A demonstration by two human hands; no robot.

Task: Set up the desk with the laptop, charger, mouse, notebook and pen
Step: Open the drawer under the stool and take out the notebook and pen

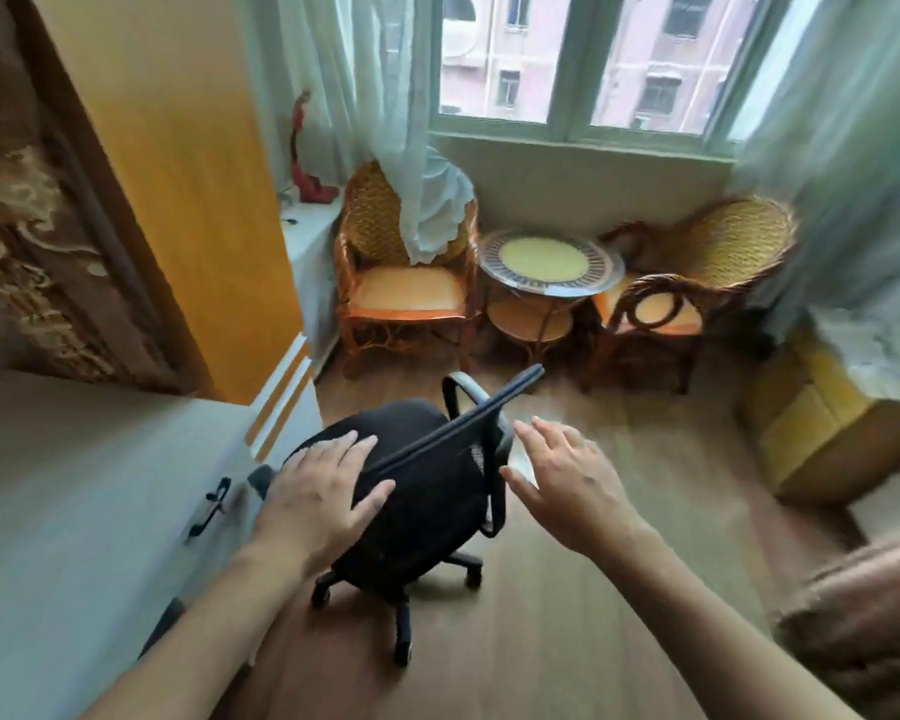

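Setup looks barely begun: pale grey tabletop (pixel 74 459) shows no laptop etc. Left hand (pixel 323 491) and right hand (pixel 567 485) w/ fingers spread, holding nothing, over black mesh swivel office chair (pixel 417 511).

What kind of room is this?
Probably a room in a home, maybe a bedroom or study: a black office chair beside a white desk, two wicker chairs round a small table, and a curtained window.
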